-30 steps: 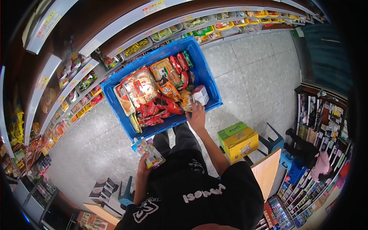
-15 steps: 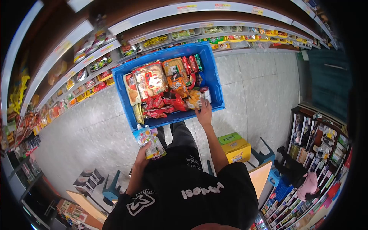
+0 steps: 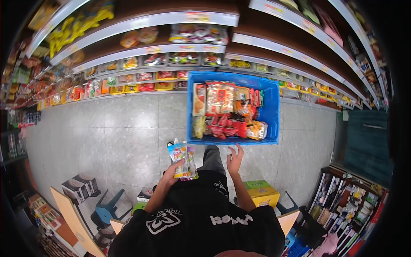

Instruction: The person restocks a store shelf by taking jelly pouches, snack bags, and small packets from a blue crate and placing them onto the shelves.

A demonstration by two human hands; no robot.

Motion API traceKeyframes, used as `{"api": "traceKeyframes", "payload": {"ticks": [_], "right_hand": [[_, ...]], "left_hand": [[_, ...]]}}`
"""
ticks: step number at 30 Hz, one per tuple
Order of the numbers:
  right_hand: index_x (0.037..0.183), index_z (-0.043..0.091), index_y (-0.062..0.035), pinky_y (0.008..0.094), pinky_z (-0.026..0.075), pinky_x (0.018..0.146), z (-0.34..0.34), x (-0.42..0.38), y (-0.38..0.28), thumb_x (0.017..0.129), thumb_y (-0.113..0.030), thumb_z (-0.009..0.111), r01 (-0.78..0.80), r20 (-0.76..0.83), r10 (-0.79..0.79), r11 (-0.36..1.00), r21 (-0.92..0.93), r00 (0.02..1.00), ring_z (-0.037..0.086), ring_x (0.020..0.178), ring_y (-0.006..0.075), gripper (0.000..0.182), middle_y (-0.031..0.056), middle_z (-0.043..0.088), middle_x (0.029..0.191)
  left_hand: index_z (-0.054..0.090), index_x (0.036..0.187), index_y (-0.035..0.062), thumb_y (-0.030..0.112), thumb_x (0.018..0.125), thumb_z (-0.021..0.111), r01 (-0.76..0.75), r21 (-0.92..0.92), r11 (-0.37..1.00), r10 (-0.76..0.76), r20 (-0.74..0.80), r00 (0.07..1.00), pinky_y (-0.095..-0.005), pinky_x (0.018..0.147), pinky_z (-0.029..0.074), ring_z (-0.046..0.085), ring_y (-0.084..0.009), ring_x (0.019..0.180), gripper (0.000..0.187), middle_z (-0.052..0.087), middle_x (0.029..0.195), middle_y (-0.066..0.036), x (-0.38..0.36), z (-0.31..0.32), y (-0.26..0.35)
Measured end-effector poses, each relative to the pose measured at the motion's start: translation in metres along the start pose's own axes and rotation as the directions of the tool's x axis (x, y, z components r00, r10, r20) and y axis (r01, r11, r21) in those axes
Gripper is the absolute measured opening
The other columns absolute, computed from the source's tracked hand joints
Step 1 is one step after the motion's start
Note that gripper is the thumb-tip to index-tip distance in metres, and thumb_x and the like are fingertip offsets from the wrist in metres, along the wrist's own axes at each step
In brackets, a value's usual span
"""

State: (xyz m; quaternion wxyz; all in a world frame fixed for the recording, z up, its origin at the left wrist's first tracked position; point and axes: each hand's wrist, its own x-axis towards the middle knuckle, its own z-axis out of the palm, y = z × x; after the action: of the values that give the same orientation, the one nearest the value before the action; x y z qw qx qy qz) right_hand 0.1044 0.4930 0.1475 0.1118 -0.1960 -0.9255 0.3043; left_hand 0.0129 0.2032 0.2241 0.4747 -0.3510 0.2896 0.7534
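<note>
My left hand (image 3: 174, 169) is closed around spouted drink pouches (image 3: 179, 153), one blue and yellow with another showing purple behind it. They are held in front of my body, left of the crate's near edge. My right hand (image 3: 234, 159) is just below the near rim of a blue plastic crate (image 3: 233, 141), with its fingers apart and nothing in them. Inside the crate lie a large clear bag of snacks (image 3: 220, 96), red snack packets (image 3: 224, 128), an orange-yellow packet (image 3: 256, 129) and other wrapped items.
Shelves (image 3: 141, 58) of packaged snacks curve across the far side, behind the crate. Blue stools (image 3: 107, 210), a yellow and green carton (image 3: 261, 193) and black-and-white boxes (image 3: 80, 188) stand nearer, beside me. Grey floor tiles (image 3: 128, 124) lie between.
My right hand has left the orange-yellow packet and come out of the crate. The view has turned left, so the crate appears further right. My left hand keeps the pouches.
</note>
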Motion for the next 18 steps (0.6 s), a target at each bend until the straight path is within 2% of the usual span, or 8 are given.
{"api": "traceKeyframes", "payload": {"ticks": [4,7,9,10,12,15,17,18], "right_hand": [[0.105,0.060,-0.0083,0.0444,0.035,0.097,0.058,-0.035,-0.069,0.070,0.004,0.052,0.006,0.059,-0.010,0.998,0.070,0.998,0.040,0.116,0.0372,0.038,0.0191,0.043,0.125],[0.103,0.061,-0.0075,0.0436,0.036,0.096,0.101,-0.043,-0.127,0.070,0.003,0.053,0.069,0.088,-0.079,0.991,0.115,0.993,0.041,0.115,0.0367,0.036,0.0183,0.045,0.123],[0.101,0.061,-0.0063,0.0429,0.036,0.096,0.124,-0.036,-0.158,0.070,0.002,0.053,0.138,0.186,-0.174,0.972,0.191,0.967,0.043,0.114,0.0362,0.033,0.0172,0.048,0.120],[0.101,0.061,-0.0059,0.0415,0.037,0.096,0.131,-0.026,-0.169,0.071,0.001,0.053,0.198,0.173,-0.230,0.963,0.183,0.958,0.045,0.112,0.0347,0.032,0.0160,0.050,0.117],[0.100,0.062,-0.0063,0.0417,0.038,0.095,0.143,-0.009,-0.188,0.070,0.001,0.054,0.187,0.185,-0.219,0.966,0.177,0.958,0.046,0.110,0.0350,0.032,0.0155,0.050,0.116],[0.099,0.063,-0.0074,0.0407,0.041,0.092,0.160,0.008,-0.206,0.072,-0.001,0.055,0.184,0.188,-0.212,0.970,0.157,0.959,0.048,0.107,0.0346,0.029,0.0141,0.051,0.114],[0.097,0.063,-0.0072,0.0401,0.043,0.089,0.176,0.018,-0.213,0.073,-0.002,0.055,0.175,0.288,-0.218,0.970,0.167,0.932,0.050,0.104,0.0326,0.026,0.0128,0.054,0.111],[0.097,0.063,-0.0072,0.0401,0.043,0.089,0.186,0.024,-0.218,0.073,-0.002,0.055,0.173,0.282,-0.216,0.971,0.167,0.935,0.050,0.104,0.0326,0.026,0.0128,0.054,0.111]], "left_hand": [[0.048,0.120,0.0011,0.020,0.088,0.059,-0.045,0.083,0.996,0.043,0.030,0.999,-0.0411,0.083,0.052,0.063,-0.0260,0.094,0.039,0.061,0.107,-0.012,-0.043,-0.057,0.044],[0.048,0.120,0.0014,0.020,0.087,0.060,-0.051,0.117,0.992,0.049,0.017,0.999,-0.0397,0.082,0.052,0.063,-0.0249,0.093,0.039,0.062,0.107,-0.011,-0.073,-0.089,0.082],[0.048,0.120,0.0017,0.019,0.087,0.060,-0.115,0.112,0.987,0.115,0.007,0.993,-0.0394,0.083,0.052,0.063,-0.0248,0.095,0.039,0.061,0.106,-0.011,-0.086,-0.107,0.103],[0.048,0.120,0.0017,0.019,0.087,0.060,-0.125,0.111,0.986,0.124,0.015,0.992,-0.0394,0.083,0.052,0.063,-0.0248,0.095,0.039,0.061,0.106,-0.011,-0.088,-0.116,0.112],[0.049,0.120,0.0006,0.022,0.089,0.056,-0.240,0.083,0.967,0.237,0.043,0.970,-0.0408,0.084,0.051,0.062,-0.0266,0.096,0.038,0.061,0.107,-0.013,-0.087,-0.133,0.125],[0.048,0.120,0.0021,0.019,0.088,0.060,-0.285,-0.022,0.958,0.285,0.015,0.958,-0.0391,0.083,0.052,0.063,-0.0241,0.094,0.038,0.061,0.107,-0.011,-0.089,-0.135,0.152],[0.048,0.120,0.0021,0.019,0.088,0.059,-0.279,-0.055,0.959,0.280,0.020,0.960,-0.0391,0.083,0.052,0.063,-0.0240,0.094,0.038,0.061,0.108,-0.011,-0.083,-0.141,0.170],[0.048,0.120,0.0020,0.019,0.088,0.059,-0.275,-0.093,0.957,0.278,0.016,0.961,-0.0392,0.083,0.051,0.062,-0.0239,0.095,0.038,0.061,0.108,-0.011,-0.080,-0.144,0.179]]}}
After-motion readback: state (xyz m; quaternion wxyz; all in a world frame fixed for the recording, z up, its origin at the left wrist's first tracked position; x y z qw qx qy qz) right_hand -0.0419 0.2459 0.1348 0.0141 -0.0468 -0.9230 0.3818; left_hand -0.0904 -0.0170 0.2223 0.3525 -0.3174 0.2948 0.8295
